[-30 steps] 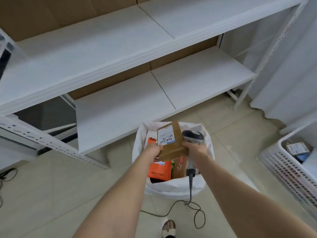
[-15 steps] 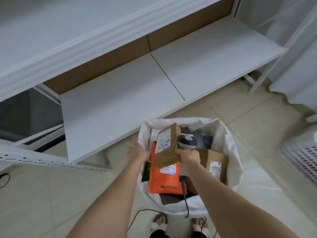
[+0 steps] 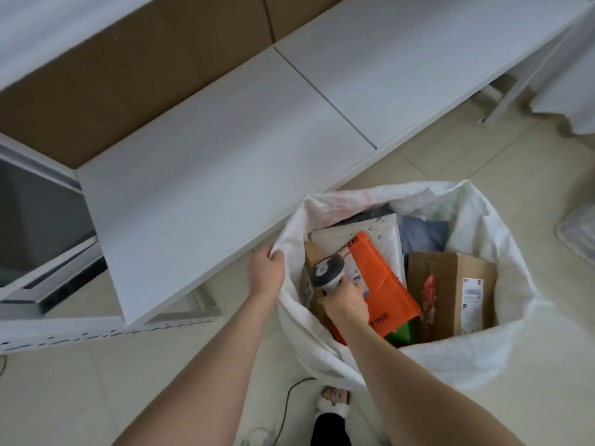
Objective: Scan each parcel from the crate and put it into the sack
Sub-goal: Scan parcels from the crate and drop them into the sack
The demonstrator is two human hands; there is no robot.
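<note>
The left hand [image 3: 265,274] is at the left side of the white sack [image 3: 483,358], and its fingers are curled around the rim of the fabric and pinch it, so the mouth of the sack is held open. The right hand [image 3: 346,300] is inside the mouth of the sack, and its fingers are closed around the handle of a barcode scanner [image 3: 327,271], whose grey and white head points up towards the camera. The sack stands on the tiled floor [image 3: 483,149], just beside the front edge of a low white shelf [image 3: 225,156]. Several parcels lie inside it. An orange mailer [image 3: 380,284] with dark letters is in the middle, touching the right hand. A brown cardboard box [image 3: 450,291] with a white label is on the right of it. A white padded envelope [image 3: 383,235] and a grey-blue bag [image 3: 425,235] lie farther back. A smaller brown box [image 3: 311,254] stands against the left wall, partly hidden by the scanner. Something green [image 3: 402,334] shows under the orange mailer. At the right edge of the view a corner of the white crate [image 3: 578,233] is visible, blurred, and well apart from both hands. A dark cable [image 3: 286,403] runs over the floor near a foot in a slipper [image 3: 333,401].
</note>
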